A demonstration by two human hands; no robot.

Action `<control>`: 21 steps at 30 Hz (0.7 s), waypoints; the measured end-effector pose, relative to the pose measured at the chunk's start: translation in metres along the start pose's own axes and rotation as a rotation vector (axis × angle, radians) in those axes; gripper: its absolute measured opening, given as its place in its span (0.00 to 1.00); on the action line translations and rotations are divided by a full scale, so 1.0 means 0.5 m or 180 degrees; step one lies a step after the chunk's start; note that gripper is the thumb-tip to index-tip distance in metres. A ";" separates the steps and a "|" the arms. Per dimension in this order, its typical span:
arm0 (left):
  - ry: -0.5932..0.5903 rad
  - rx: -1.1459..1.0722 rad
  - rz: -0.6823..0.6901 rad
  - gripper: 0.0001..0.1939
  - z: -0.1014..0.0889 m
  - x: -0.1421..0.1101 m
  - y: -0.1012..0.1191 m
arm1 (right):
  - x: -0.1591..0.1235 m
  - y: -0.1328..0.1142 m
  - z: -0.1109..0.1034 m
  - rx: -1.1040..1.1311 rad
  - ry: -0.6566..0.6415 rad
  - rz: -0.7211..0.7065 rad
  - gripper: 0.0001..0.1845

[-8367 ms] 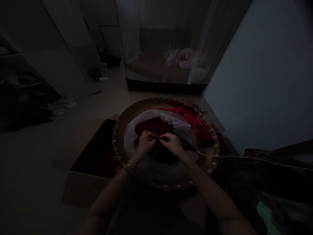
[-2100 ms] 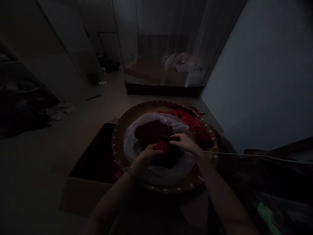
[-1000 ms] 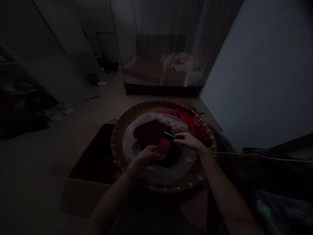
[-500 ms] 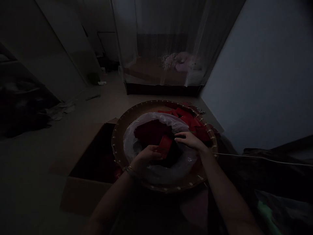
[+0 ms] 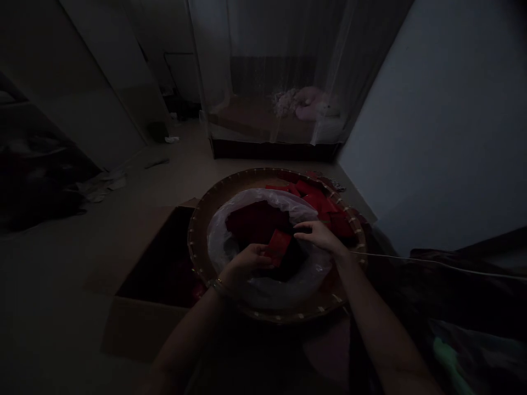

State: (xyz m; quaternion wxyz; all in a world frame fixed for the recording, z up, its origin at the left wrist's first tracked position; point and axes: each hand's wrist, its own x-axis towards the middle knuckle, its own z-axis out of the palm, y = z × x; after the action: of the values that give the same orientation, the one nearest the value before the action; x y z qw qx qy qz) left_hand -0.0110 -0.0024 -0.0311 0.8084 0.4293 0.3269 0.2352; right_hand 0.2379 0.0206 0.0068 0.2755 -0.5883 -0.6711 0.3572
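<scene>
My left hand is closed on the lower left edge of a small flat red packet, which it holds up at a tilt. To the packet's right is my right hand, its thumb and fingers a little apart, and I see nothing between them. Under both hands lies a white plastic bag, its mouth wide and its edge turned outward, with a dark red mass inside. The bag rests in a round woven bamboo tray. More red packets are heaped at the tray's far right.
An open cardboard box stands on the floor to the tray's left, with dark red contents. A thin pale cord runs off to the right. Beyond are a netted bed and a pale wall. The room is dim.
The red packet in my left hand has turned slightly, so more of its face shows and its top leans further right. My hands have barely moved.
</scene>
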 end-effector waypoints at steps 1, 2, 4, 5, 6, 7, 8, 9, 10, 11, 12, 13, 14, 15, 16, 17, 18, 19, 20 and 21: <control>0.0003 -0.0009 -0.0001 0.25 0.001 0.000 0.001 | 0.000 0.001 0.000 -0.0002 0.0021 -0.0009 0.18; -0.0004 -0.0017 -0.0001 0.25 0.001 -0.001 0.001 | 0.000 0.002 0.001 0.0006 0.0029 0.0004 0.18; -0.0013 -0.0034 0.0007 0.24 0.001 -0.001 0.001 | -0.001 0.005 0.002 0.0027 0.0015 0.0043 0.19; -0.0012 -0.0042 0.0017 0.24 0.001 -0.001 0.001 | -0.001 0.006 0.003 0.0031 0.0006 0.0051 0.19; -0.0012 -0.0046 0.0025 0.23 0.001 -0.001 0.001 | -0.001 0.006 0.003 0.0034 0.0000 0.0043 0.18; -0.0017 -0.0046 0.0030 0.23 0.001 -0.001 0.001 | -0.002 0.006 0.003 0.0037 -0.0001 0.0027 0.18; -0.0021 -0.0047 0.0035 0.24 0.001 -0.002 0.001 | -0.003 0.006 0.002 0.0043 0.0000 0.0015 0.18; -0.0027 -0.0047 0.0037 0.24 0.002 -0.002 0.001 | -0.003 0.005 0.002 0.0051 0.0000 0.0016 0.18; -0.0034 -0.0042 0.0030 0.24 0.003 -0.003 0.002 | -0.004 0.003 0.001 0.0058 -0.0006 0.0030 0.18; -0.0032 -0.0032 0.0019 0.23 0.005 -0.004 0.004 | -0.005 0.001 0.001 0.0064 -0.0012 0.0049 0.18; -0.0018 -0.0019 0.0007 0.23 0.007 -0.004 0.005 | -0.005 -0.001 0.001 0.0066 -0.0016 0.0067 0.18; 0.0012 -0.0007 0.0008 0.22 0.008 -0.005 0.006 | -0.006 -0.003 0.000 0.0074 -0.0012 0.0082 0.18; 0.0041 0.0001 0.0010 0.22 0.009 -0.006 0.006 | -0.006 -0.005 0.000 0.0088 -0.0015 0.0091 0.18; 0.0061 0.0000 0.0018 0.22 0.009 -0.006 0.006 | -0.006 -0.006 -0.001 0.0109 -0.0030 0.0102 0.18; 0.0065 -0.0012 0.0035 0.21 0.008 -0.006 0.005 | -0.007 -0.006 -0.003 0.0138 -0.0053 0.0121 0.18; 0.0053 -0.0030 0.0051 0.21 0.007 -0.005 0.003 | -0.008 -0.005 -0.006 0.0168 -0.0071 0.0151 0.19; 0.0033 -0.0043 0.0060 0.22 0.005 -0.004 0.001 | -0.009 -0.002 -0.010 0.0198 -0.0073 0.0192 0.20; 0.0023 -0.0052 0.0062 0.22 0.002 -0.002 -0.001 | -0.011 0.003 -0.015 0.0221 -0.0058 0.0236 0.21; 0.0033 -0.0058 0.0055 0.22 0.000 -0.001 -0.003 | -0.013 0.009 -0.020 0.0237 -0.0033 0.0272 0.22; 0.0069 -0.0063 0.0049 0.21 -0.002 0.001 -0.005 | -0.015 0.017 -0.025 0.0246 -0.0009 0.0304 0.22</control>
State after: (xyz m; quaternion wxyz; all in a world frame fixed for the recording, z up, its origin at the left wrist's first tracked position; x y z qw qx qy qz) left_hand -0.0113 -0.0027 -0.0338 0.8072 0.4212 0.3300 0.2493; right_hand 0.2538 0.0155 0.0079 0.2797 -0.6080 -0.6284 0.3964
